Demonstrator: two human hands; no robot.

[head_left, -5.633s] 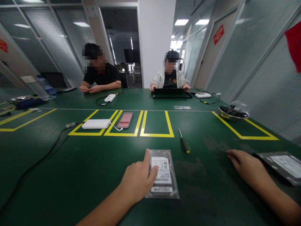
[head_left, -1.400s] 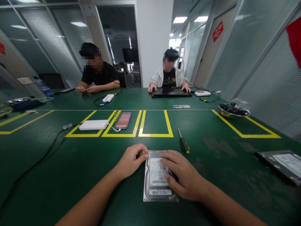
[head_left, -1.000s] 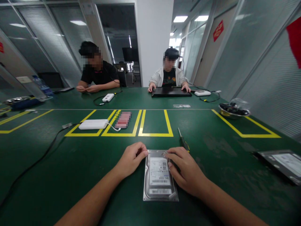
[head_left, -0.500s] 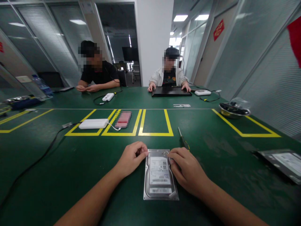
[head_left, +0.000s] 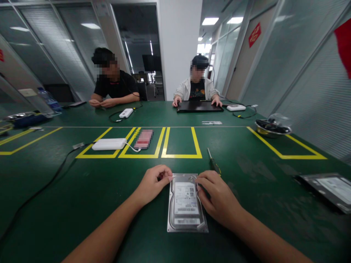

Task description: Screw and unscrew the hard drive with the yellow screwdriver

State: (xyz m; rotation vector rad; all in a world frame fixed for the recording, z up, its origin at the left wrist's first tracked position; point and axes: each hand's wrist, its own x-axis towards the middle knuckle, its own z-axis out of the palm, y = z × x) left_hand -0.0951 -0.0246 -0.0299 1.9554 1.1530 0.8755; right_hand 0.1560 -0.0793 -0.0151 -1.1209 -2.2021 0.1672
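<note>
A silver hard drive [head_left: 186, 215] with a white label lies flat on the green table right before me. At its far left corner, my left hand [head_left: 157, 182] is closed, with the fingers curled and the thumb tip against the edge. My right hand [head_left: 216, 195] grips the far right side, its bent fingers touching the drive near that corner. Just beyond my right hand lies a screwdriver [head_left: 214, 162] with a dark and yellow handle, its metal shaft pointing away from me.
Another hard drive [head_left: 331, 188] lies to the right. A bowl [head_left: 270, 133] of dark items stands farther back. Left of centre are a white power bank [head_left: 109, 144] and a pink phone [head_left: 144, 139]. Across the table sit two people, one holding a black panel [head_left: 200, 106].
</note>
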